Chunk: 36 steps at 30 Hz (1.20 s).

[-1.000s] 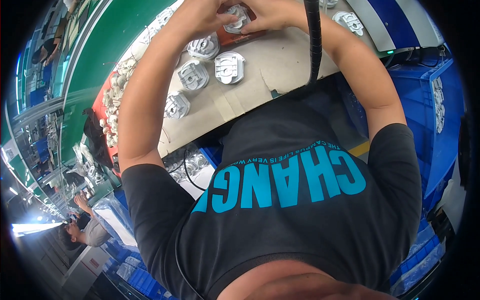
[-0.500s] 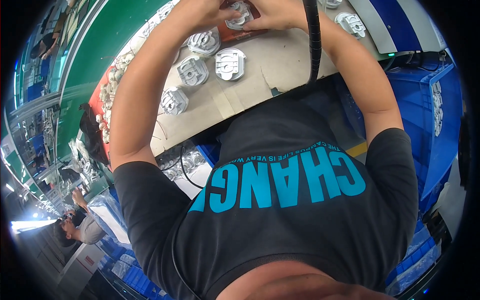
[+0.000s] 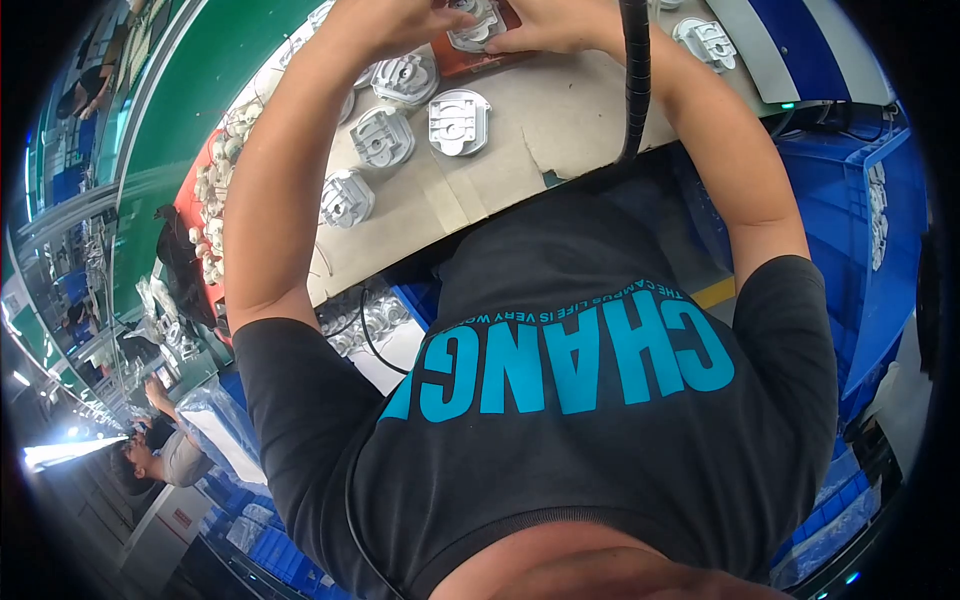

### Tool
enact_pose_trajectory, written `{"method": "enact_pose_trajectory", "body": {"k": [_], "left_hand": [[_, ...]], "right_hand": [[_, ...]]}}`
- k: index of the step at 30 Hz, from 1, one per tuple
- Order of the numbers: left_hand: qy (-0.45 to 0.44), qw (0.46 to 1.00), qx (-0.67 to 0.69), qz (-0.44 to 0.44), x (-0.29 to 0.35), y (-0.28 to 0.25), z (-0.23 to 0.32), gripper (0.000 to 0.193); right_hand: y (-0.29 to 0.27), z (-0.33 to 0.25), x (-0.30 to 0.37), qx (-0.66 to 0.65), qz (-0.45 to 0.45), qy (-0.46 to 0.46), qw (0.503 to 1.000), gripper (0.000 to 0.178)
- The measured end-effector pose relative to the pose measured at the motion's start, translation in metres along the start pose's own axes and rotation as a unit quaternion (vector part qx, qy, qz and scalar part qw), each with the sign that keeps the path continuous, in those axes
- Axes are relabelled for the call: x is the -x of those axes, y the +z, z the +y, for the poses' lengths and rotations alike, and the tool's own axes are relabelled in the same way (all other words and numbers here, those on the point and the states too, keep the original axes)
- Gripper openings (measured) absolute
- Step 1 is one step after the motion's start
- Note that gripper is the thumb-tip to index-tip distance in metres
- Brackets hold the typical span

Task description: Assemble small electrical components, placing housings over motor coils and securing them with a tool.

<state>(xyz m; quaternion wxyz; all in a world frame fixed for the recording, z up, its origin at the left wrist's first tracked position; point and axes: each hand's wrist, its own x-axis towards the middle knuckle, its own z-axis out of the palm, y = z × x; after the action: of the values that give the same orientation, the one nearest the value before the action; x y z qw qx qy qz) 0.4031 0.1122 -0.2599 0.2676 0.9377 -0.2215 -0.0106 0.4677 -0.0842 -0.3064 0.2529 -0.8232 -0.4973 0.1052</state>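
Note:
At the top edge, a white round plastic housing (image 3: 474, 32) sits over a red-brown pad (image 3: 474, 60). My left hand (image 3: 425, 20) comes to it from the left, its thumb pressing on the housing. From the other side my right hand (image 3: 548, 26) grips the same piece, thumb along its near rim. The upper fingers of both hands are cut off by the frame. Close by on the bench lie more white housings, among them one with a round centre (image 3: 459, 123), one left of it (image 3: 382, 137) and one near the front edge (image 3: 346, 198).
A black ribbed cable sleeve (image 3: 636, 90) hangs in front of my right forearm. Small cream parts with wires (image 3: 212, 190) lie on a red surface at the left. Blue bins (image 3: 825, 190) stand at the right. Another person (image 3: 165, 455) is at the far left.
The whole view has shifted slightly. Both hands stay at the same housing, with only small movement of the fingers and forearms.

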Motion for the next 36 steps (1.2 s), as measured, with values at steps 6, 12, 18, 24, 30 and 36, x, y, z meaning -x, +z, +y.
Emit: {"method": "enact_pose_trajectory", "body": {"k": [6,12,18,24,30,36], "left_hand": [[0.032,0.999,0.011,0.015,0.002,0.002,-0.010,0.023],[-0.095,0.990,-0.097,-0.029,-0.006,0.005,0.001,0.020],[-0.115,0.987,-0.096,-0.049,-0.006,0.005,0.001,0.021],[-0.108,0.990,-0.074,-0.051,-0.008,0.003,-0.002,0.024],[-0.118,0.992,-0.035,-0.013,0.002,0.011,-0.024,0.031],[-0.121,0.992,0.001,0.046,0.021,0.030,-0.026,0.032]], "right_hand": [[-0.001,-0.001,0.003,-0.026,0.023,-0.006,0.999,0.066],[0.007,0.009,0.003,-0.020,0.023,-0.022,0.999,0.067],[0.005,0.003,0.003,-0.038,0.023,-0.031,0.999,0.065],[0.004,0.009,-0.004,-0.033,0.010,-0.028,0.999,0.066],[0.002,0.010,-0.007,-0.010,0.048,-0.082,0.995,0.066],[-0.040,-0.008,0.002,-0.189,0.208,-0.153,0.947,0.047]]}}
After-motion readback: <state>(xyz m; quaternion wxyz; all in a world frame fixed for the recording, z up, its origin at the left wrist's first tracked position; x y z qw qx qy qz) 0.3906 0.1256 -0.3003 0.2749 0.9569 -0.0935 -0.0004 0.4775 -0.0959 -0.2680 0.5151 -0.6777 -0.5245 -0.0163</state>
